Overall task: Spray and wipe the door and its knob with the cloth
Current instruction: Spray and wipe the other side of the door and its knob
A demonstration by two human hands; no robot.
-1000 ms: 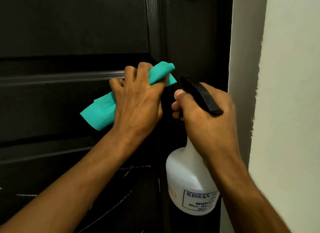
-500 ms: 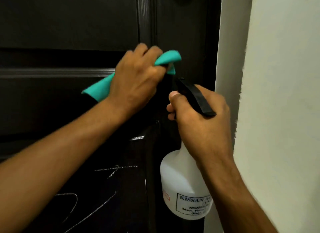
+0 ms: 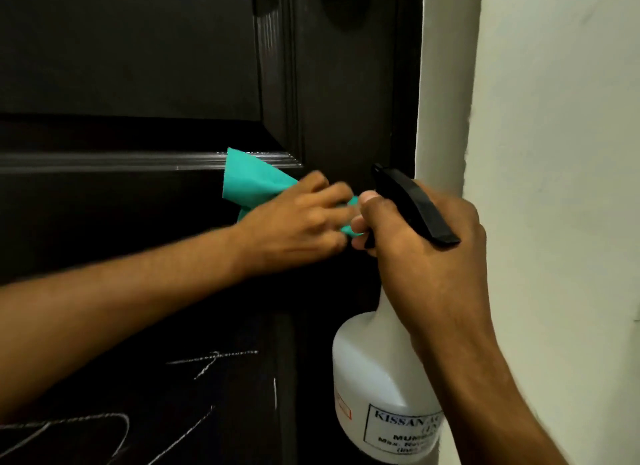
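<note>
A dark brown panelled door [image 3: 131,66] fills the left and middle of the view. My left hand [image 3: 298,222] holds a teal cloth [image 3: 249,184] against the door's right stile, just below the horizontal moulding. My right hand [image 3: 415,243] grips the black trigger head of a white spray bottle [image 3: 377,388], held upright next to the door's right edge, its nozzle pointing toward the door. A dark oval shape, perhaps the knob [image 3: 341,7], shows at the top of the stile. The two hands nearly touch.
A pale painted wall [image 3: 561,187] with a rough edge borders the door on the right. White chalk-like scribbles [image 3: 207,360] mark the door's lower panel.
My left hand has swept the cloth from up by the moulding down and to the right, close to the right hand. The bottle has stayed almost in place.
</note>
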